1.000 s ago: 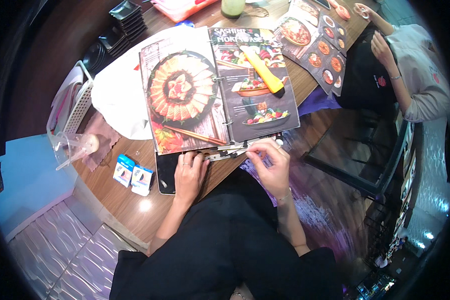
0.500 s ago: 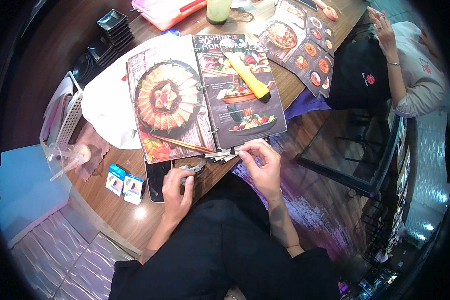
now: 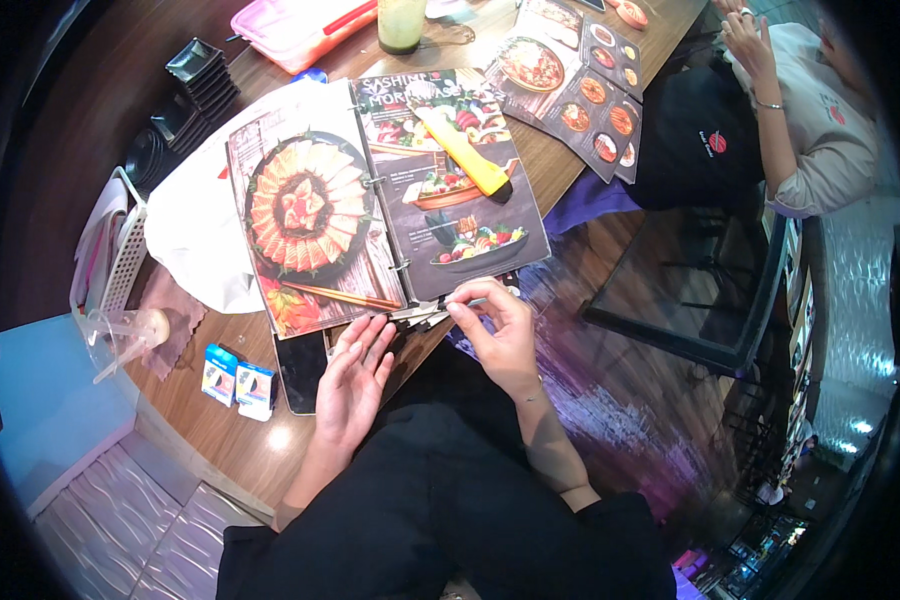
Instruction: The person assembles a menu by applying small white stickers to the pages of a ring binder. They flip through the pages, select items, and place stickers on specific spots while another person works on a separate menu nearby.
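My left hand (image 3: 350, 392) is turned palm up near the table's front edge, its fingers stretched out and nothing in them. To its right, my right hand (image 3: 500, 338) is closed in a pinch just below the lower edge of an open ring-binder menu (image 3: 425, 225); whatever sits between the fingertips is too small to make out. A yellow cutter (image 3: 465, 155) with a dark end lies across the menu's right page. Under the menu's lower left corner a dark phone-like slab (image 3: 296, 378) sticks out, close to my left hand.
Two small blue-and-white boxes (image 3: 237, 380) stand at the left. Beyond them are a plastic cup (image 3: 135, 335), a white basket (image 3: 125, 245) and stacked black dishes (image 3: 205, 80). A green drink (image 3: 401, 28) stands at the back. At the right, a person (image 3: 770, 110) is beside a dark-framed chair (image 3: 685, 300).
My left hand has rolled palm up and its fingers have straightened; the grey metallic piece beside it no longer shows. My right hand keeps its pinch. The whole view has shifted slightly.
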`<control>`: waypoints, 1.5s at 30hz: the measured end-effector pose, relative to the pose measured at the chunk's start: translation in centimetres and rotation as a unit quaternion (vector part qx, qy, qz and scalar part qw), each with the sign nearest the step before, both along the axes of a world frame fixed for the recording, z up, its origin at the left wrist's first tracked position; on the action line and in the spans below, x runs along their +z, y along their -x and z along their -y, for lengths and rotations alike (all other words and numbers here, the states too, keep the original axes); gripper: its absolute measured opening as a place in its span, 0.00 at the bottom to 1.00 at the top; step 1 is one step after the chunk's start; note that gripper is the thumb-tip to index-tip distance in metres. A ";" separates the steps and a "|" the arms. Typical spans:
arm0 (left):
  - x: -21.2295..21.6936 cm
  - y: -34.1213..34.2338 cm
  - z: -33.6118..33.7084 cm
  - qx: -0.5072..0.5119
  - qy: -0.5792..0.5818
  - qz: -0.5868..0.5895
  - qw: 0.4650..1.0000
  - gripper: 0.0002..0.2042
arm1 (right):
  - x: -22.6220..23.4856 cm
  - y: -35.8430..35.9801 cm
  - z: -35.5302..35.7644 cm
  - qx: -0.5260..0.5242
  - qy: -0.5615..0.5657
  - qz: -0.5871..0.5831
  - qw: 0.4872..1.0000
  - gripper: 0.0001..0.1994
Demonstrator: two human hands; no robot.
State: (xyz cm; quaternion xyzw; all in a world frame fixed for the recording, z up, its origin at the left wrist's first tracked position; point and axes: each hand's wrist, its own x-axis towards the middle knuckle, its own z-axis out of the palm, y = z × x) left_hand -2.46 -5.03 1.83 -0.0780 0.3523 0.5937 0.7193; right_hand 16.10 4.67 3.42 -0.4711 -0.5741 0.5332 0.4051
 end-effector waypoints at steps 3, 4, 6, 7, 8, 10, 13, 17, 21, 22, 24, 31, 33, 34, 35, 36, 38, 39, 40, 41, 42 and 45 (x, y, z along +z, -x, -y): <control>0.5 0.0 -0.3 0.016 -0.002 0.018 1.000 0.18 | -0.1 0.6 0.1 0.014 -0.006 0.004 1.000 0.03; 0.3 0.0 -0.1 0.023 -0.003 0.030 0.999 0.17 | 0.0 0.7 0.1 0.017 -0.007 0.009 1.000 0.03; -0.4 0.0 0.1 0.044 -0.002 0.081 0.996 0.14 | 0.3 1.0 0.0 0.012 0.006 0.000 1.000 0.02; -0.9 0.0 0.3 0.050 -0.002 0.118 0.992 0.13 | 0.1 1.0 0.0 0.009 0.018 -0.011 1.000 0.02; -1.0 0.1 0.4 0.054 0.000 0.122 0.991 0.12 | 0.0 1.2 -0.1 0.014 0.024 -0.018 0.999 0.02; -1.1 -0.1 0.4 0.055 -0.001 0.118 0.991 0.15 | -0.1 1.5 -0.2 0.023 0.034 -0.019 0.999 0.02; 0.1 -0.1 0.1 0.046 -0.004 0.168 0.985 0.18 | -0.2 2.1 -0.3 0.035 0.049 -0.017 0.998 0.03; 1.1 0.3 0.0 0.045 0.021 0.199 0.979 0.19 | 0.0 2.8 -0.2 0.054 0.050 -0.016 0.997 0.03; 0.4 0.8 0.4 0.032 -0.007 0.217 0.976 0.21 | 0.0 3.3 -0.2 0.065 0.061 -0.045 0.995 0.03; -0.2 0.9 0.6 0.025 -0.014 0.221 0.975 0.22 | 0.0 3.3 -0.2 0.068 0.063 -0.035 0.995 0.03; -0.9 0.8 0.9 0.007 -0.023 0.221 0.975 0.23 | -0.1 3.3 -0.4 0.075 0.067 -0.016 0.995 0.04; -0.5 0.6 0.4 -0.043 -0.017 0.152 0.987 0.24 | 1.0 3.9 -0.2 0.093 0.049 0.014 0.994 0.04; -0.2 0.7 0.4 -0.048 -0.017 0.144 0.988 0.24 | 1.9 3.9 -0.4 0.101 0.033 0.070 0.992 0.04; -0.1 0.9 0.4 -0.045 -0.024 0.156 0.987 0.26 | 2.0 3.9 -0.4 0.100 0.027 0.082 0.991 0.04; 0.2 1.0 0.5 -0.041 -0.028 0.167 0.985 0.26 | 2.1 3.9 -0.4 0.100 0.022 0.095 0.990 0.04; 0.5 1.1 0.5 -0.035 -0.030 0.178 0.983 0.27 | 2.0 3.9 -0.2 0.099 0.039 0.084 0.991 0.03; 1.0 1.4 0.5 -0.026 -0.035 0.191 0.981 0.28 | 2.4 4.0 -0.1 0.101 0.059 0.073 0.990 0.03; 1.0 1.5 0.5 -0.020 -0.033 0.200 0.979 0.28 | 2.6 4.1 0.2 0.103 0.071 0.067 0.990 0.03; 1.1 1.6 0.4 -0.014 -0.032 0.208 0.977 0.28 | 2.3 4.1 0.4 0.103 0.052 0.071 0.991 0.03; 1.1 1.6 0.5 -0.008 -0.031 0.217 0.976 0.28 | 2.0 4.2 0.6 0.102 0.034 0.075 0.991 0.03; 1.0 1.6 0.6 -0.004 -0.036 0.227 0.973 0.28 | 1.7 4.3 0.8 0.102 0.015 0.079 0.992 0.03; 0.3 1.4 1.0 0.007 -0.047 0.250 0.967 0.28 | 1.3 4.4 0.9 0.096 0.018 0.055 0.994 0.03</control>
